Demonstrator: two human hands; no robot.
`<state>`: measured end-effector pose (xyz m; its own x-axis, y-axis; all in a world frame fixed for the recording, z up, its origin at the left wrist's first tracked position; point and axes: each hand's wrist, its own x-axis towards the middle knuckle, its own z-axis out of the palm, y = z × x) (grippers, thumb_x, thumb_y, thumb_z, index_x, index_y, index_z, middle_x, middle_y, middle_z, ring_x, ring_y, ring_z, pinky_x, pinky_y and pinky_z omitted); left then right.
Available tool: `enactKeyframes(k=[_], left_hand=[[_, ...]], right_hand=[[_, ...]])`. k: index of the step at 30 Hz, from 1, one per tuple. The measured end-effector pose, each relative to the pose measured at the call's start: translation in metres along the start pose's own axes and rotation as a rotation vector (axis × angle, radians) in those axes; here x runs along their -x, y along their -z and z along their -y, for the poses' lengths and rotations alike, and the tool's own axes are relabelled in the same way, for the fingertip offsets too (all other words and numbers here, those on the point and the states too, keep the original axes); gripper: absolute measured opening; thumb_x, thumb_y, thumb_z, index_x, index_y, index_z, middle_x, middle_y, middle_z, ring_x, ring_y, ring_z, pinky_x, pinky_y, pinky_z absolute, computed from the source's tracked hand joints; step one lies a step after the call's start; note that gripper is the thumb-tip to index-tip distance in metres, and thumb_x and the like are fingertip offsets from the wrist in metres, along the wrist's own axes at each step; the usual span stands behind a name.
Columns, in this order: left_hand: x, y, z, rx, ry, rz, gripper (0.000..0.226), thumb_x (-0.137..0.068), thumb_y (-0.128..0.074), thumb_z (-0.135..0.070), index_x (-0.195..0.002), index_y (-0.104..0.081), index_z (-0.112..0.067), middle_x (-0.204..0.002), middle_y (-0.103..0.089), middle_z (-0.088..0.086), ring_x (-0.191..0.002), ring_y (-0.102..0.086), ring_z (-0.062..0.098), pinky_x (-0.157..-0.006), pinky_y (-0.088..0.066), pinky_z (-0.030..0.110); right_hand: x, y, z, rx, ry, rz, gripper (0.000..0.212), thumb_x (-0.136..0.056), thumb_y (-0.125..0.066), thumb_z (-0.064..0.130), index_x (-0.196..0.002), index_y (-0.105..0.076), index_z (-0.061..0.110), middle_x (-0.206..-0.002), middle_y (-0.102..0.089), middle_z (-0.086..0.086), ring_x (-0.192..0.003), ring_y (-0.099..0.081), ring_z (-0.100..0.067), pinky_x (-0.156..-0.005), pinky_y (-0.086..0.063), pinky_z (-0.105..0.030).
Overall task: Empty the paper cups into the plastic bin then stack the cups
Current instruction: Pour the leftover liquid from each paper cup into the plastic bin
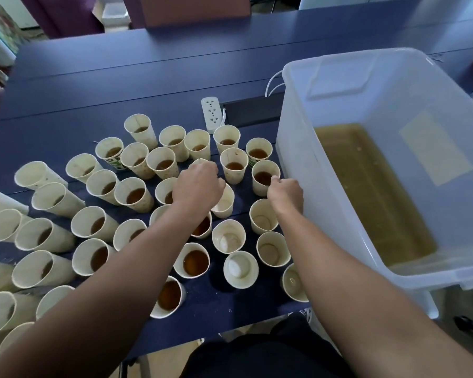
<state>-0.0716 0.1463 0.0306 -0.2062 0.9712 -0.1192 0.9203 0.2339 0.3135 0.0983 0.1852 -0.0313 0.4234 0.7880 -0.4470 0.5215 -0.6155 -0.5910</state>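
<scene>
- Paper cups (133, 195) crowd the dark blue table (120, 77), most standing upright with brown liquid in the bottom.
- Several cups nearest the bin, such as one at (263, 220), hold no liquid.
- Plastic bin (298, 170), translucent white, stands at the right side of the table, just beside the cups, with murky yellow-brown liquid pooled in its bottom.
- Left hand (195, 185) reaches into the middle of the cluster, fingers curled down over a cup (200, 161) whose rim peeks out above the knuckles; a cup (224, 201) leans just beside the hand on its right; whether the fingers actually close on either cup cannot be told.
- Right hand (286, 192) pinches the near rim of a filled cup (264, 177) that stands right beside the bin wall.
- White power strip (212, 113) lies behind the cups, its cable running to a dark slot in the table.
</scene>
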Motion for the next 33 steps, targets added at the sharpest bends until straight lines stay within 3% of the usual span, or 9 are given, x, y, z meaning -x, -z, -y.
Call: enactKeyframes(k=[3, 8, 12, 17, 20, 24, 27, 30, 33], left_hand=[[0.005, 0.008, -0.005, 0.041, -0.015, -0.029, 0.027, -0.096, -0.055, -0.029, -0.117, -0.069, -0.021, -0.116, -0.068, 0.007, -0.107, -0.062, 0.032, -0.076, -0.044, 0.037], [0.015, 0.01, -0.007, 0.134, -0.02, -0.011, 0.022, -0.095, -0.056, -0.031, -0.112, -0.069, -0.027, -0.113, -0.068, 0.004, -0.105, -0.062, 0.029, -0.08, -0.051, 0.038], [0.019, 0.014, -0.013, 0.258, -0.05, 0.016, 0.022, -0.097, -0.058, -0.028, -0.113, -0.072, -0.022, -0.102, -0.068, -0.004, -0.105, -0.06, 0.02, -0.086, -0.051, 0.037], [0.011, 0.023, -0.023, 0.396, -0.01, 0.067, 0.023, -0.096, -0.058, -0.032, -0.108, -0.073, -0.021, -0.093, -0.072, -0.003, -0.095, -0.065, 0.018, -0.085, -0.053, 0.038], [0.011, 0.034, -0.031, 0.468, -0.021, 0.063, 0.025, -0.099, -0.057, -0.036, -0.096, -0.076, -0.019, -0.079, -0.072, -0.004, -0.074, -0.064, 0.013, -0.07, -0.051, 0.032], [0.015, 0.051, -0.038, 0.438, -0.058, 0.01, 0.029, -0.097, -0.06, -0.032, -0.085, -0.079, -0.014, -0.071, -0.073, -0.002, -0.069, -0.066, 0.013, -0.063, -0.051, 0.03], [0.02, 0.063, -0.041, 0.344, -0.05, -0.028, 0.024, -0.095, -0.062, -0.027, -0.08, -0.078, -0.017, -0.068, -0.071, -0.003, -0.059, -0.061, 0.009, -0.054, -0.043, 0.025], [0.026, 0.077, -0.046, 0.331, -0.071, -0.036, 0.026, -0.092, -0.061, -0.021, -0.072, -0.076, -0.013, -0.063, -0.071, 0.0, -0.056, -0.064, 0.015, -0.062, -0.056, 0.034], [0.03, 0.093, -0.053, 0.245, -0.118, -0.071, 0.028, -0.092, -0.06, -0.023, -0.073, -0.077, -0.011, -0.069, -0.072, 0.004, -0.071, -0.066, 0.021, -0.073, -0.058, 0.041]], right_hand=[[0.003, 0.0, 0.004, 0.029, -0.009, -0.041, 0.037, -0.101, -0.044, 0.034, -0.118, -0.067, 0.01, -0.117, -0.068, -0.011, -0.104, -0.064, -0.034, -0.077, -0.047, -0.037], [0.01, 0.006, 0.008, 0.087, 0.032, -0.085, 0.034, -0.1, -0.044, 0.03, -0.113, -0.067, 0.008, -0.114, -0.068, -0.013, -0.102, -0.064, -0.035, -0.08, -0.05, -0.039], [0.019, 0.014, 0.007, 0.11, 0.152, -0.134, 0.035, -0.101, -0.042, 0.031, -0.099, -0.069, 0.008, -0.093, -0.067, -0.008, -0.078, -0.057, -0.026, -0.065, -0.042, -0.033], [0.041, 0.035, 0.01, 0.045, 0.366, -0.155, 0.039, -0.097, -0.046, 0.031, -0.068, -0.065, 0.013, -0.067, -0.063, -0.003, -0.066, -0.06, -0.023, -0.057, -0.049, -0.036], [0.059, 0.05, 0.018, 0.039, 0.458, -0.13, 0.043, -0.095, -0.049, 0.027, -0.055, -0.055, 0.014, -0.054, -0.053, -0.002, -0.056, -0.052, -0.022, -0.048, -0.038, -0.033], [0.079, 0.064, 0.026, 0.01, 0.548, -0.098, 0.042, -0.093, -0.049, 0.027, -0.054, -0.055, 0.012, -0.055, -0.054, -0.005, -0.059, -0.054, -0.028, -0.051, -0.038, -0.036], [0.089, 0.075, 0.029, 0.007, 0.604, -0.086, 0.043, -0.093, -0.049, 0.028, -0.054, -0.054, 0.011, -0.054, -0.054, -0.006, -0.059, -0.053, -0.028, -0.052, -0.041, -0.04], [0.098, 0.089, 0.028, 0.029, 0.671, -0.085, 0.052, -0.1, -0.045, 0.038, -0.053, -0.048, 0.014, -0.052, -0.05, -0.001, -0.056, -0.047, -0.023, -0.051, -0.032, -0.034], [0.101, 0.103, 0.026, -0.154, 0.646, 0.032, 0.058, -0.105, -0.033, 0.051, -0.064, -0.06, 0.019, -0.063, -0.059, 0.005, -0.066, -0.054, -0.016, -0.063, -0.04, -0.035]])
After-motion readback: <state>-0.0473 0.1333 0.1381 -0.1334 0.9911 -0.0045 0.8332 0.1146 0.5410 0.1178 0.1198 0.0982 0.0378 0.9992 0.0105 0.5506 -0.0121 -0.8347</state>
